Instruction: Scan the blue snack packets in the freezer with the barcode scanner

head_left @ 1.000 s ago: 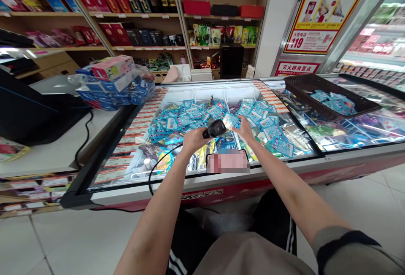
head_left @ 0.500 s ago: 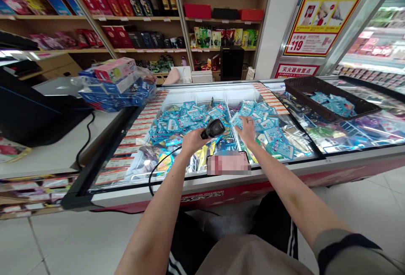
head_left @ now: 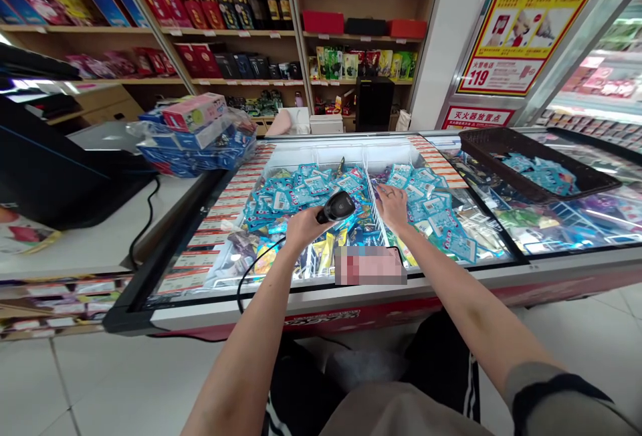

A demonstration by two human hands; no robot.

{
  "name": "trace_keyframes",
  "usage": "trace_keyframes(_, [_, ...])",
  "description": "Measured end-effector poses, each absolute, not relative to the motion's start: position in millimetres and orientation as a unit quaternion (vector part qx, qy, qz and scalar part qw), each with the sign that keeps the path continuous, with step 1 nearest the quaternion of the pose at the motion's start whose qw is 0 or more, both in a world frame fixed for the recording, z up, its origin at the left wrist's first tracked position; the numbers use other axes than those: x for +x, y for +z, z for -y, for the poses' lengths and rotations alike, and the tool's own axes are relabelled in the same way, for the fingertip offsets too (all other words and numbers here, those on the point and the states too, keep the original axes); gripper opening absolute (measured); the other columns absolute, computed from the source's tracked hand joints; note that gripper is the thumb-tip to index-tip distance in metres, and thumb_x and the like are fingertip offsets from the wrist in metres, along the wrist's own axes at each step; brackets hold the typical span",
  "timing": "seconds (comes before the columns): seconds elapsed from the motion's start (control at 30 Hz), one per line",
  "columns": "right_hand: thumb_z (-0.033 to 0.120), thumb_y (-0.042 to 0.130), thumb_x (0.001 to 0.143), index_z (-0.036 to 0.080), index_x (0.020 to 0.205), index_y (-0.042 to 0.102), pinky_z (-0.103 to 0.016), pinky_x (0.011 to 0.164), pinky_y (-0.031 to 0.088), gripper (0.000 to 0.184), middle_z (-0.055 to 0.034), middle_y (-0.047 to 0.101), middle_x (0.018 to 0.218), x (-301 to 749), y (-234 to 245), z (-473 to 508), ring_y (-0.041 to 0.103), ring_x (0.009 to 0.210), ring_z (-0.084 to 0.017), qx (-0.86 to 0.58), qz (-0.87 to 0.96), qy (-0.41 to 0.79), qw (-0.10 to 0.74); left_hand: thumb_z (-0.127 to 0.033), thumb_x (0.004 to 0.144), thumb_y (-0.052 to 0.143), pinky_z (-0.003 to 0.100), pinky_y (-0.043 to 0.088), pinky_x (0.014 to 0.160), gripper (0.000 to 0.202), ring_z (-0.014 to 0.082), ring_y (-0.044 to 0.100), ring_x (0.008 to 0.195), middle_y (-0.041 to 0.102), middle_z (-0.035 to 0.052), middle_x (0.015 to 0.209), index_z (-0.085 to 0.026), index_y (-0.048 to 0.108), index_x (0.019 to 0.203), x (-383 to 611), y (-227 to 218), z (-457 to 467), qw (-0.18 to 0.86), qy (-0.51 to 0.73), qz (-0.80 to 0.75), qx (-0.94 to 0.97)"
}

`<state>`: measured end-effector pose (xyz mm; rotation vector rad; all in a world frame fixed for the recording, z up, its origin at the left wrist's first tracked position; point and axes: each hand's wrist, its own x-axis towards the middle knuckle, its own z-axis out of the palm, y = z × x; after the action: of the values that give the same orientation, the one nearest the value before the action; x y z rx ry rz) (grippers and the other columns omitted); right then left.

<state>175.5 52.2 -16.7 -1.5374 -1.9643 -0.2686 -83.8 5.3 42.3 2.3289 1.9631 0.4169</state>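
Observation:
My left hand (head_left: 303,228) is wrapped round the handle of a black barcode scanner (head_left: 339,206), whose head points right over the freezer. A black cord trails from it past my left forearm. My right hand (head_left: 394,210) is over the white wire divider (head_left: 374,198), fingers partly spread, with no packet visible in them. Blue packets with white labels (head_left: 301,188) are heaped left of the divider, and more blue packets (head_left: 436,208) lie to its right, close to my right hand. Yellow packages (head_left: 326,252) show below the scanner.
A phone with a blurred screen (head_left: 370,266) rests at the chest freezer's front edge. On the right glass, a dark brown tray (head_left: 596,182) holds several blue packets. Plastic-wrapped boxes (head_left: 195,148) stand at the left corner, beside a counter (head_left: 90,249). Stocked shelves (head_left: 241,81) line the back.
My right hand has drawn slightly left and down from the blue packets towards the divider. The scanner stays in my left hand, and the view has shifted a little.

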Motion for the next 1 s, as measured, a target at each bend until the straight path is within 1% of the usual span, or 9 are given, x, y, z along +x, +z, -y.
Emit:
trace_keyframes(0.23, [0.041, 0.032, 0.090, 0.021, 0.138, 0.027, -0.044, 0.101, 0.023, 0.052, -0.0059, 0.035, 0.141, 146.0, -19.6, -79.3, 0.032, 0.126, -0.025, -0.522, 0.824, -0.087, 0.202, -0.070, 0.068, 0.044, 0.024, 0.034, 0.057, 0.054, 0.0221, 0.061, 0.077, 0.068, 0.0027, 0.082, -0.027, 0.063, 0.094, -86.6, 43.4, -7.5, 0.041, 0.150, -0.633, 0.758])
trace_keyframes(0.33, [0.043, 0.031, 0.090, 0.022, 0.135, 0.034, -0.043, 0.100, 0.024, 0.050, -0.0052, 0.038, 0.139, 137.7, -22.2, -88.0, 0.032, 0.126, -0.025, -0.509, 0.839, -0.072, 0.177, -0.072, 0.068, 0.043, 0.024, 0.034, 0.057, 0.056, 0.0220, 0.061, 0.076, 0.068, 0.0027, 0.081, -0.027, 0.063, 0.095, -87.5, 43.7, -8.2, 0.040, 0.149, -0.631, 0.760])
trace_keyframes(0.4, [0.044, 0.029, 0.091, 0.022, 0.127, 0.045, -0.042, 0.099, 0.025, 0.045, -0.0059, 0.045, 0.133, 135.9, -22.0, -89.0, 0.037, 0.122, -0.024, -0.511, 0.837, -0.070, 0.184, -0.072, 0.068, 0.042, 0.025, 0.034, 0.057, 0.056, 0.0221, 0.062, 0.076, 0.068, 0.0025, 0.081, -0.028, 0.063, 0.095, -87.7, 44.0, -8.7, 0.036, 0.146, -0.628, 0.763])
trace_keyframes(0.5, [0.045, 0.027, 0.092, 0.019, 0.109, 0.058, -0.038, 0.094, 0.030, 0.044, -0.0087, 0.058, 0.114, 139.1, -18.8, -83.9, 0.047, 0.108, -0.022, -0.524, 0.822, -0.073, 0.210, -0.072, 0.068, 0.042, 0.025, 0.034, 0.056, 0.055, 0.0224, 0.062, 0.075, 0.068, 0.0026, 0.079, -0.028, 0.063, 0.093, -87.0, 44.3, -9.6, 0.031, 0.140, -0.625, 0.767])
trace_keyframes(0.6, [0.047, 0.030, 0.091, 0.018, 0.094, 0.061, -0.036, 0.088, 0.033, 0.043, -0.0098, 0.060, 0.097, 146.3, -16.1, -75.3, 0.051, 0.097, -0.022, -0.545, 0.802, -0.073, 0.232, -0.070, 0.069, 0.043, 0.025, 0.035, 0.057, 0.052, 0.0226, 0.062, 0.074, 0.068, 0.0028, 0.078, -0.027, 0.064, 0.089, -85.2, 44.7, -9.8, 0.027, 0.130, -0.631, 0.765])
trace_keyframes(0.67, [0.049, 0.033, 0.089, 0.019, 0.090, 0.061, -0.037, 0.087, 0.033, 0.041, -0.0092, 0.059, 0.093, 151.1, -16.6, -70.4, 0.051, 0.094, -0.022, -0.556, 0.790, -0.064, 0.250, -0.067, 0.070, 0.044, 0.025, 0.035, 0.058, 0.049, 0.0225, 0.062, 0.075, 0.068, 0.0029, 0.079, -0.026, 0.064, 0.088, -84.0, 45.2, -9.2, 0.025, 0.123, -0.633, 0.764])
trace_keyframes(0.77, [0.053, 0.038, 0.086, 0.020, 0.099, 0.059, -0.039, 0.088, 0.033, 0.042, -0.0108, 0.057, 0.102, 155.7, -21.1, -66.9, 0.047, 0.101, -0.024, -0.579, 0.760, -0.063, 0.289, -0.065, 0.071, 0.045, 0.024, 0.035, 0.058, 0.046, 0.0220, 0.062, 0.077, 0.068, 0.0030, 0.081, -0.026, 0.063, 0.088, -82.5, 46.0, -7.6, 0.026, 0.116, -0.633, 0.765])
trace_keyframes(0.87, [0.057, 0.041, 0.083, 0.016, 0.112, 0.053, -0.045, 0.092, 0.029, 0.052, -0.0156, 0.053, 0.115, 158.3, -27.6, -69.5, 0.040, 0.111, -0.029, -0.608, 0.730, -0.068, 0.304, -0.065, 0.071, 0.045, 0.024, 0.035, 0.058, 0.046, 0.0216, 0.062, 0.076, 0.068, 0.0028, 0.081, -0.026, 0.063, 0.089, -81.4, 45.9, -6.5, 0.028, 0.110, -0.633, 0.766])
trace_keyframes(1.0, [0.059, 0.044, 0.080, 0.015, 0.108, 0.055, -0.044, 0.090, 0.030, 0.054, -0.0158, 0.055, 0.111, 165.2, -32.3, -76.1, 0.042, 0.108, -0.029, -0.623, 0.730, -0.036, 0.279, -0.065, 0.070, 0.045, 0.025, 0.035, 0.057, 0.046, 0.0218, 0.062, 0.074, 0.068, 0.0028, 0.077, -0.026, 0.063, 0.086, -80.4, 43.8, -7.2, 0.018, 0.110, -0.632, 0.767])
